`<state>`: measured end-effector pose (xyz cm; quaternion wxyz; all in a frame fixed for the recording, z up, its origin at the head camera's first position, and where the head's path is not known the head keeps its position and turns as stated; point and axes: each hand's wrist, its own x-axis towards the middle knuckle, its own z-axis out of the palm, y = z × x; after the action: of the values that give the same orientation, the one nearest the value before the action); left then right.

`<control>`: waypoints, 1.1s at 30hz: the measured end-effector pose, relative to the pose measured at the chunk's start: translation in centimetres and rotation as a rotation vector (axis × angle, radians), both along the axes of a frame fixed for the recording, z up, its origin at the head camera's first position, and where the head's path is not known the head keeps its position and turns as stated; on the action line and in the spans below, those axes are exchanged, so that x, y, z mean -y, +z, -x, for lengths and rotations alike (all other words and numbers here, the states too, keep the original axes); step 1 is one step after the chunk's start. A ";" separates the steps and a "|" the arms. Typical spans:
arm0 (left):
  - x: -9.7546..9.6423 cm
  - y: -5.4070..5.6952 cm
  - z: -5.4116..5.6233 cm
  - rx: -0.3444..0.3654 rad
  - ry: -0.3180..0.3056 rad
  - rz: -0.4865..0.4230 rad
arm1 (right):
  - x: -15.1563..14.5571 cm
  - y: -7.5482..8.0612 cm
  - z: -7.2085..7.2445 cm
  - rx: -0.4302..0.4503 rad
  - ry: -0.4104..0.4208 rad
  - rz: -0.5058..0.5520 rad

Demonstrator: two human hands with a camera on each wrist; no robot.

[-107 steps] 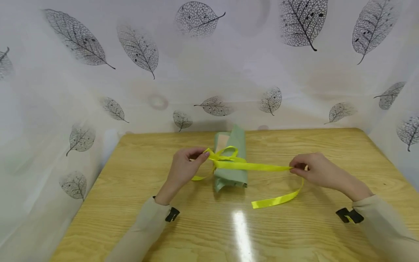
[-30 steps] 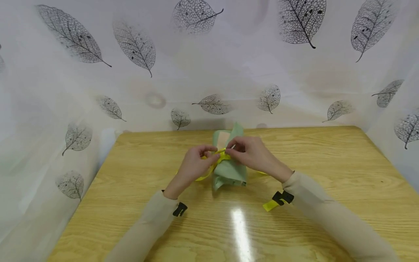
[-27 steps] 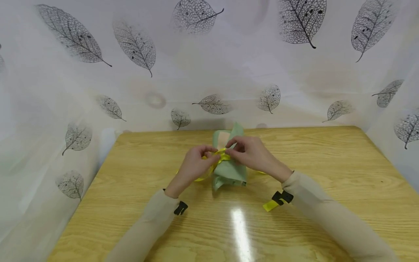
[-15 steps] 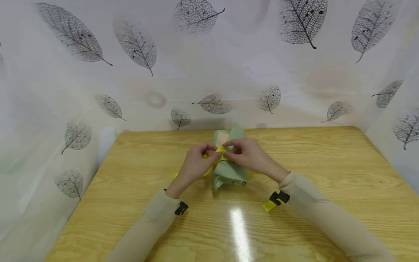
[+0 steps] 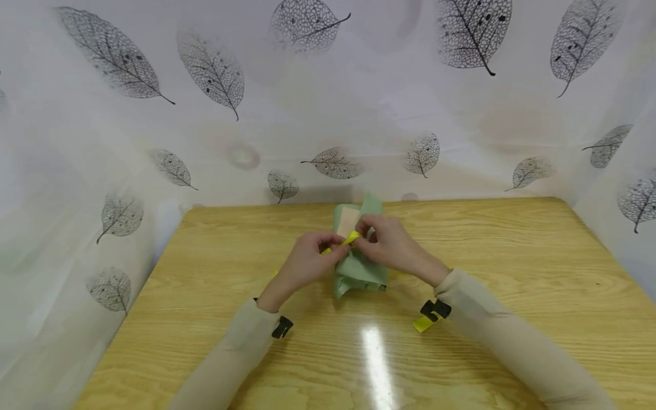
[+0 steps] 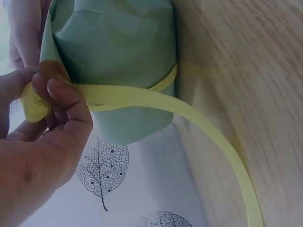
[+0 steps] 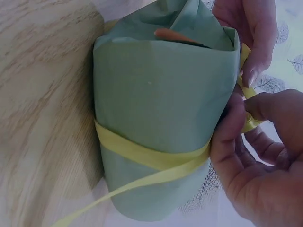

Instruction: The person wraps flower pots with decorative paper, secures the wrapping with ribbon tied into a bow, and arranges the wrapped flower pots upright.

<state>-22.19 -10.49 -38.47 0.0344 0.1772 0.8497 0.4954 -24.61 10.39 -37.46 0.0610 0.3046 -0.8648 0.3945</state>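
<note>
A parcel wrapped in green paper (image 5: 361, 272) lies at the far middle of the table, with a yellow ribbon (image 5: 352, 237) tied round it. Over its top, my left hand (image 5: 309, 259) pinches the ribbon between thumb and fingers, and a loop of it pokes out of that grip in the left wrist view. Close beside it, my right hand (image 5: 392, 245) pinches another part of the ribbon, its fingertips near the left thumb. The right wrist view shows the ribbon band (image 7: 156, 158) crossing the parcel's side. The knot is hidden behind the fingers.
One ribbon tail (image 6: 218, 137) curves away over the wood in the left wrist view. Another ribbon end (image 5: 423, 324) shows beside the black buckle (image 5: 435, 310) at my right wrist. A leaf-patterned white cloth (image 5: 328, 102) hangs behind the wooden table (image 5: 215, 307).
My right hand has come from far right, where it held the ribbon stretched, in to the parcel beside my left hand. Lately the fingers have shifted slightly and the ribbon between them has twisted.
</note>
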 end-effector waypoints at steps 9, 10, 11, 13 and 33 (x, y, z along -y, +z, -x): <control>0.2 0.2 -0.2 0.042 0.028 -0.007 | -0.8 0.2 -0.3 0.242 0.098 0.140; 0.2 0.2 -0.2 0.043 0.025 -0.010 | -0.9 0.2 -0.3 0.252 0.106 0.140; 0.2 0.1 -0.2 0.041 0.021 -0.012 | -1.0 0.2 -0.2 0.253 0.114 0.135; 0.2 0.0 -0.1 0.032 0.012 -0.017 | -1.1 0.2 -0.2 0.249 0.127 0.122; 2.1 -0.3 0.1 0.224 0.055 -0.140 | -3.1 0.1 -0.3 0.520 0.095 0.312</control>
<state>-22.30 -12.61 -38.77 0.1027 0.0993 0.8084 0.5710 -24.31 13.46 -37.33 -0.1347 0.2205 -0.7652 0.5897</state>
